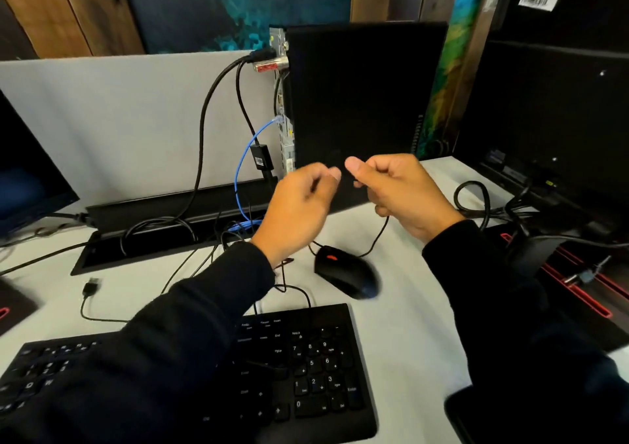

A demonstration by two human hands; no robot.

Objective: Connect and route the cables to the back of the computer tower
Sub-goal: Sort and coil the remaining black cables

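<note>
The black computer tower [364, 103] stands upright on the white desk, its rear panel [282, 103] facing left. Thick black cables [207, 110] and a blue network cable [243, 161] are plugged into that panel. In front of the tower, my left hand [299, 205] and my right hand [401, 192] are raised close together, fingers curled. Both pinch a thin black cable [379, 236] that drops to the black mouse [347, 271] below. A loose USB plug [91, 287] lies on the desk at the left, its thin cord running under my left sleeve.
A black keyboard [306, 368] lies at the near edge. An open cable trough [163, 236] full of wires runs along the grey divider. Monitors stand at the far left [27, 178] and right [551, 120], with a coiled black cable [476, 202] by the right one.
</note>
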